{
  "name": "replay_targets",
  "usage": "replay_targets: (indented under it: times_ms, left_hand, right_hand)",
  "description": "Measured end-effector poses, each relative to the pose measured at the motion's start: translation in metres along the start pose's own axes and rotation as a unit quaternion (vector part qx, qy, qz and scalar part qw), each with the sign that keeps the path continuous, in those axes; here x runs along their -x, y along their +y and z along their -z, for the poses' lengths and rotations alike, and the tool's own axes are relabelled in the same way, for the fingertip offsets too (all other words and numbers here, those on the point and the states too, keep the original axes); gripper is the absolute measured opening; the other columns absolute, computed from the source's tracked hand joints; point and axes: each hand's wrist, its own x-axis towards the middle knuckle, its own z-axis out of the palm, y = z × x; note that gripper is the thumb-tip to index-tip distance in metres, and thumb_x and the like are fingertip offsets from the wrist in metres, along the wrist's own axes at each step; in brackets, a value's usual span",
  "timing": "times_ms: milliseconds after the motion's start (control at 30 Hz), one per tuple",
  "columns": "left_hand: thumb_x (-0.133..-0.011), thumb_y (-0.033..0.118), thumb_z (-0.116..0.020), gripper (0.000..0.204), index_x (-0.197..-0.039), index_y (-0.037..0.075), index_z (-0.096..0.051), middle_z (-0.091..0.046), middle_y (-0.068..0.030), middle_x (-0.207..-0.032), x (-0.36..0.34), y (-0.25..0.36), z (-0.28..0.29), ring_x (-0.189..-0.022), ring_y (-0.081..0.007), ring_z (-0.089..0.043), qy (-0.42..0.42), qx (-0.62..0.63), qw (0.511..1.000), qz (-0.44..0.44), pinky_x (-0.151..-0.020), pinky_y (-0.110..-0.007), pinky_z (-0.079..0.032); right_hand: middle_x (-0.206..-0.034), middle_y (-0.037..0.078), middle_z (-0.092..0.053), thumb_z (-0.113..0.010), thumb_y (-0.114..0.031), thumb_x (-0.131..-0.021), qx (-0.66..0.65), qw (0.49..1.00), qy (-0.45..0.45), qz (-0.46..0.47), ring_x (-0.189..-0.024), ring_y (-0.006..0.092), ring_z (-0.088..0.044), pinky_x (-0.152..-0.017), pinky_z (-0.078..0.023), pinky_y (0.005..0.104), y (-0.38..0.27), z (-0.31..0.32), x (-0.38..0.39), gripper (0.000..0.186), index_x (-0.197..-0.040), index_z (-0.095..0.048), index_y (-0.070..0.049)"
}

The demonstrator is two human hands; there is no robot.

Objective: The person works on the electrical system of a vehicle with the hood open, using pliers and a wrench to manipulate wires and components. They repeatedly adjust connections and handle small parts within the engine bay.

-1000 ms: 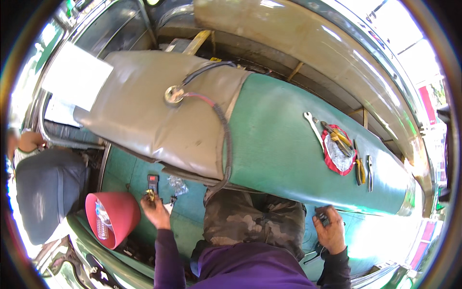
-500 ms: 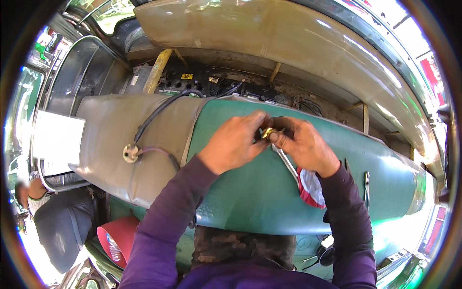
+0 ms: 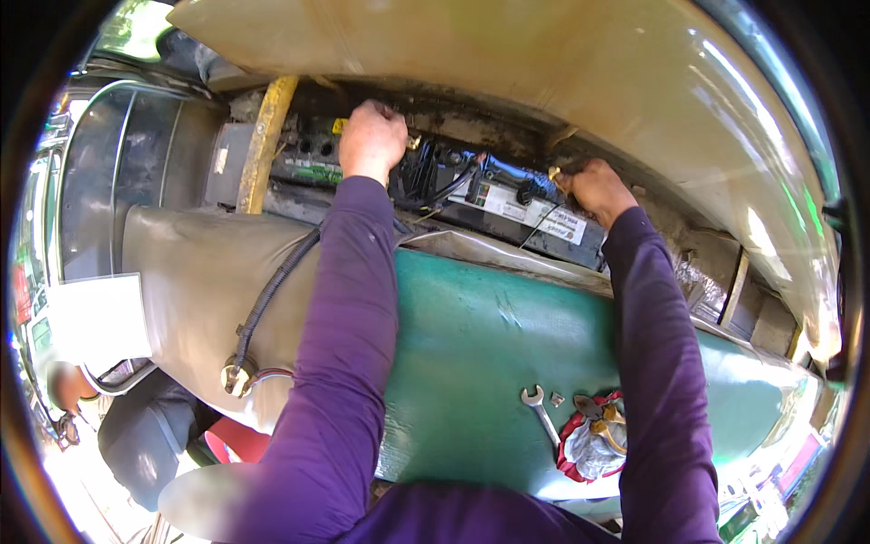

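Note:
Over the long compartment behind the seat, my left hand (image 3: 373,140) is closed, its fingertips mostly hidden. A small brass-coloured fitting (image 3: 414,142) shows just beside its fingers; I cannot tell whether they grip it. Farther right, my right hand (image 3: 600,189) pinches a brass battery terminal clamp (image 3: 555,173) above the right end of a black battery (image 3: 507,201) with a white label. Another dark battery (image 3: 313,163) lies below and left of my left hand. Black cables (image 3: 444,189) run between the batteries.
On the green seat pad (image 3: 480,363) lie an open-end wrench (image 3: 541,415), a small metal piece (image 3: 556,399), and pliers (image 3: 594,408) on a red-and-grey cloth (image 3: 589,449). A corrugated cable (image 3: 276,286) ends in a round connector (image 3: 237,376). A yellow bar (image 3: 268,145) crosses the compartment; a tan panel (image 3: 507,63) leans above.
My hands were together over the green pad with a brass piece. They have parted and reached forward to the batteries, the right one with a brass clamp. The view has shifted too.

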Motion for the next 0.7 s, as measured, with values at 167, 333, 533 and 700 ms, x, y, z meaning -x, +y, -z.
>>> replay_targets:
  times_ms: [167,333,533,700]
  left_hand:
    - [-0.091,0.013,-0.065,0.019,-0.104,0.002,-0.071,-0.074,-0.0123,-0.095,-0.009,0.003,0.007,-0.082,-0.0246,-0.070,0.075,0.235,0.968,0.040,-0.072,-0.034,-0.054]
    - [-0.095,0.010,-0.063,0.018,-0.112,0.006,-0.068,-0.072,-0.0061,-0.097,-0.004,0.003,0.010,-0.077,-0.0163,-0.066,0.013,0.487,0.863,0.131,-0.064,-0.029,-0.050]
    - [-0.098,0.014,-0.063,0.020,-0.115,0.006,-0.068,-0.072,-0.0046,-0.098,-0.002,-0.002,0.007,-0.080,-0.0164,-0.066,-0.039,0.477,0.870,0.121,-0.072,-0.031,-0.050]
    - [-0.097,0.019,-0.066,0.020,-0.113,0.007,-0.070,-0.072,-0.0038,-0.097,0.005,0.006,0.002,-0.082,-0.0138,-0.066,-0.065,0.371,0.922,0.092,-0.069,-0.029,-0.049]
  right_hand:
    - [-0.122,0.031,-0.065,-0.067,-0.035,-0.092,0.047,0.998,-0.035,0.029,-0.118,0.0432,-0.060,-0.100,-0.049,0.0452,0.014,-0.013,-0.028,0.044,-0.110,-0.072,0.004]
    - [-0.095,0.023,-0.072,-0.068,-0.023,-0.089,-0.174,0.983,-0.034,0.036,-0.092,0.0302,-0.068,-0.084,-0.051,0.0387,0.019,-0.016,-0.029,0.032,-0.107,-0.070,0.004]
    - [-0.089,0.024,-0.070,-0.065,-0.022,-0.089,-0.175,0.982,-0.049,0.041,-0.081,0.0358,-0.063,-0.076,-0.049,0.0429,0.015,-0.028,-0.030,0.028,-0.098,-0.069,0.005]
    - [-0.100,0.027,-0.068,-0.062,-0.027,-0.094,-0.082,0.992,-0.043,0.088,-0.094,0.0453,-0.064,-0.085,-0.051,0.0456,0.014,-0.035,-0.031,0.031,-0.101,-0.072,0.001]
